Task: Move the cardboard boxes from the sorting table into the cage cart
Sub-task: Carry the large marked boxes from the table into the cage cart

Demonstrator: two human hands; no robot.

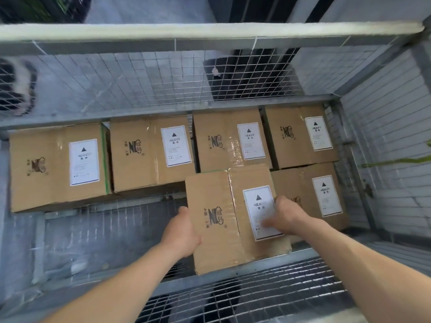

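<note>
Head view, box (217, 220), five boxes (151, 155) alongside

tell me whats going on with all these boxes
A person holds a cardboard box inside the cage cart. The left hand grips its left edge. The right hand, blurred, grips its right edge by the white label. Five more boxes already lie inside: a back row of four boxes and a front right box. The held one is tilted beside the front right box, seemingly not yet set down.
</note>
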